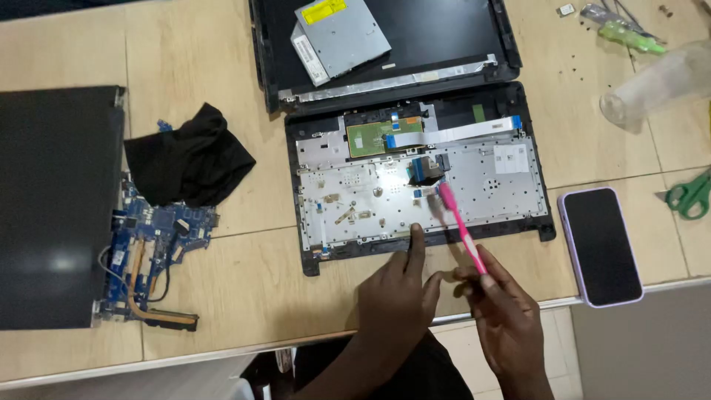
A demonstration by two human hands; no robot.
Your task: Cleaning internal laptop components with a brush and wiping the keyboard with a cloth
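Right hand [503, 318] at lower centre of the frame, fingers closing around a pink toothbrush [461, 226], bristles touching the opened laptop base [422, 178] mid-frame, left hand [396, 300] loosely curled, index fingertip pressing the base's near edge, phone [600, 246] lying right on the surface [244, 274]

both hands [400, 296] and forearms bare, no sleeves, rings or watch; dark clothing below.

A phone [601, 246], green scissors [690, 195] and black cloth [189, 157] lie about
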